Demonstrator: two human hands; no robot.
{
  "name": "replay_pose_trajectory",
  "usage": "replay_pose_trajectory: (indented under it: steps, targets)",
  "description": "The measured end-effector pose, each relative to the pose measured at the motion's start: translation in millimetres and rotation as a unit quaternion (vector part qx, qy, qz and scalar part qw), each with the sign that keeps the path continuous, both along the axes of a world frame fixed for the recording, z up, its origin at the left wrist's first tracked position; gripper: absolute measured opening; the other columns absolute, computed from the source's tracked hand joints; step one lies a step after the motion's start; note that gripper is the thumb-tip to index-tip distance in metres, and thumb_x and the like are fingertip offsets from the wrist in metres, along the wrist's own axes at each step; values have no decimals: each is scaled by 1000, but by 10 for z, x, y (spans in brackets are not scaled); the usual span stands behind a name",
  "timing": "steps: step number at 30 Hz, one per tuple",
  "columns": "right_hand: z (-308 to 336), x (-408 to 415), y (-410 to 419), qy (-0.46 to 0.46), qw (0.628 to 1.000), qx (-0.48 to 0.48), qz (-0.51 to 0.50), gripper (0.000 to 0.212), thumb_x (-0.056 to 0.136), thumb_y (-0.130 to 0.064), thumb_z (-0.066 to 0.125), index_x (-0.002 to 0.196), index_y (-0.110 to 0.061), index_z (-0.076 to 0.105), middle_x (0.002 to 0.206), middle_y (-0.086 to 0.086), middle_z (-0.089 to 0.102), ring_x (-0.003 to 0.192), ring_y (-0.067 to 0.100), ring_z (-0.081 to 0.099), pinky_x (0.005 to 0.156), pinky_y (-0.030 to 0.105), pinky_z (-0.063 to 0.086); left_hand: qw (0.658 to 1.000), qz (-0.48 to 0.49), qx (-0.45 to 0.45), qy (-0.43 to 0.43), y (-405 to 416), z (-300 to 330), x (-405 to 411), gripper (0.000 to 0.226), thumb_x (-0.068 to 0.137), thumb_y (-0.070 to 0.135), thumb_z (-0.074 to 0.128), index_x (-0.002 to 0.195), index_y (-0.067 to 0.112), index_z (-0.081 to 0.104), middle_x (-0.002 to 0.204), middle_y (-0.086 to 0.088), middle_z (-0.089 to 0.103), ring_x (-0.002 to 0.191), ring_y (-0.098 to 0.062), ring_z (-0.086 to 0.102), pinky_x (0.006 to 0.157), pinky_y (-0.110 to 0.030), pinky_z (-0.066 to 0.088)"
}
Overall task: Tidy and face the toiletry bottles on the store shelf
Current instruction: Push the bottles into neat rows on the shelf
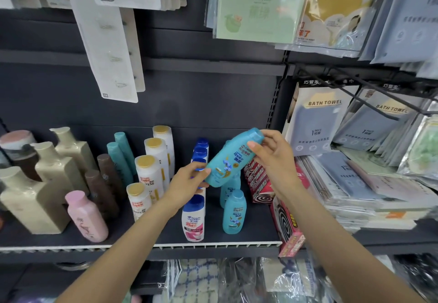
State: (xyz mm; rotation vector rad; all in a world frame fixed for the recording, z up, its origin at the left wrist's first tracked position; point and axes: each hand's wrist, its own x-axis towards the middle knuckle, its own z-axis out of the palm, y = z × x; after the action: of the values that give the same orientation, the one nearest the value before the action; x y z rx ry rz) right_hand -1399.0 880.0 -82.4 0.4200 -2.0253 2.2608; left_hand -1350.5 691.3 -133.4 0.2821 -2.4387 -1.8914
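Both hands, left at base, right at cap, grasp tilted teal bottle, frame centre; likely light, rigid, slick plastic; best gripped mid-body.

The shelving was dark, a slatted back panel of charcoal metal running behind everything, with a perforated upright dividing two bays. The shelf deck was the same dark tone, edged by a pale price rail. To the right hung bath towel packs on black wire hooks (more lay stacked flat beneath). Carded hooks dangled above. The light was even and cool
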Motion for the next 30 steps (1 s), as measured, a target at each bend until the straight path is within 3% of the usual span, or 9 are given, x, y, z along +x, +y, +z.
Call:
replay_pose_trajectory:
  steps: [2,4,6,10,15,20,24,27,30]
  targets:
    - [-5,-31,9,42,998,50,-15,26,83,-3,66,106,-10,54,102,-1,65,91,2,64,77,18,54,997,-9,-76,-1,-43,-112,-28,31,95,22,52,123,10,55,105,-5,65,95,-19,64,94,-40,50]
    - [-40,-67,33,73,992,94,-34,26,83,-4,66,106,-10,54,101,-5,63,88,-4,62,76,12,50,990,-27,-138,9,-87,-221,-28,30,93,20,55,123,14,55,108,-2,64,99,-15,61,97,-31,45]
    - [-102,-110,59,82,988,117,-52,27,83,-5,67,106,-11,55,102,-6,63,91,-1,61,78,13,50,968,-46,-244,38,-134,-312,-23,35,93,20,56,128,15,52,118,-1,57,105,-13,53,93,-20,38]
    - [-255,-170,39,90,982,162,-37,27,84,-4,66,106,-13,54,100,-12,61,93,-1,60,78,9,47,929,-73,-359,47,-218,-453,-39,50,94,29,53,141,20,38,145,0,35,133,-20,32,109,-27,25]
    - [-481,-285,-16,88,971,222,2,31,83,-6,67,111,-14,55,103,-11,62,91,-9,58,79,9,46,921,-111,-374,0,-254,-563,-60,57,96,37,48,147,22,29,156,7,17,143,-14,16,114,-24,13]
    - [-731,-379,-23,74,944,316,62,39,86,-2,63,122,-14,55,120,0,61,103,7,58,85,12,47,930,-111,-352,-1,-261,-588,-71,56,95,36,48,147,22,29,156,8,16,144,-12,14,114,-21,9]
    - [-864,-447,-20,74,914,392,74,38,82,-2,68,117,-11,58,115,3,63,101,14,58,93,25,46,934,-106,-340,1,-269,-615,-56,56,95,37,48,147,23,30,156,8,17,144,-11,13,113,-21,8]
    - [-921,-518,-16,53,901,420,90,35,82,-2,67,116,-8,60,113,0,60,103,12,54,91,22,41,942,-95,-323,4,-251,-637,-48,56,95,35,50,146,23,31,156,8,17,144,-12,13,113,-20,8]
    - [-991,-567,-33,35,897,431,97,34,82,-3,68,115,-8,61,117,6,63,106,19,59,93,27,44,939,-90,-331,5,-223,-633,-50,55,95,34,49,146,23,31,156,9,17,144,-11,13,111,-16,7]
